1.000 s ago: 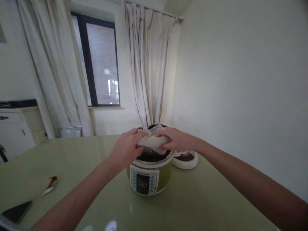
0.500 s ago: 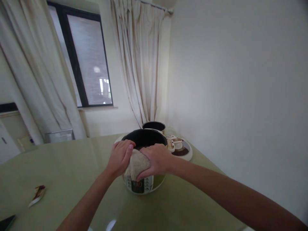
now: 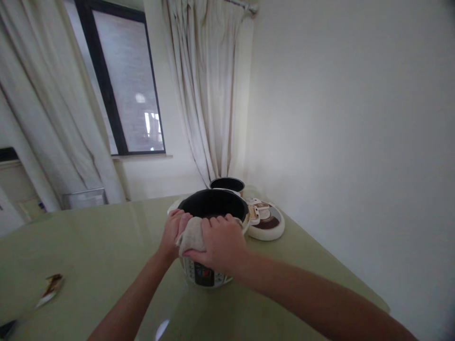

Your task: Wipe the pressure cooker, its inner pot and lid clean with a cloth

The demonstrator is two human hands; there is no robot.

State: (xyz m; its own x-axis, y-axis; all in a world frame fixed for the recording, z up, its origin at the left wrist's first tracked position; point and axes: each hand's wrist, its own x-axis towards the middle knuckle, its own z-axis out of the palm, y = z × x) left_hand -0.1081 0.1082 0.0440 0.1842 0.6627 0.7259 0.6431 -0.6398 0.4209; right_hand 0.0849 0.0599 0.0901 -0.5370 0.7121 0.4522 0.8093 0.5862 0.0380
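An open white electric cooker [image 3: 209, 201] with a dark interior and a front button panel stands on the table in front of me. My right hand [image 3: 220, 241] grips a beige cloth [image 3: 193, 235] at the cooker's near rim, fingers over the edge and thumb below. On the left part of that rim, my left hand [image 3: 174, 232] is closed beside the cloth; whether it holds the rim or part of the cloth is hard to tell. The cooker's detached lid [image 3: 268, 222], white and brown, lies to its right.
Behind the cooker is a dark-lined inner pot [image 3: 227, 183]. A small brown and white piece [image 3: 51, 288] lies on the green table [image 3: 88, 246] at left, near a dark object [image 3: 7, 327] at the edge. A wall [image 3: 337, 142] runs along the right; curtains hang behind.
The cloth and my right hand have moved a little left along the near rim. My right hand now curls over the edge, and my left hand has turned more sideways.
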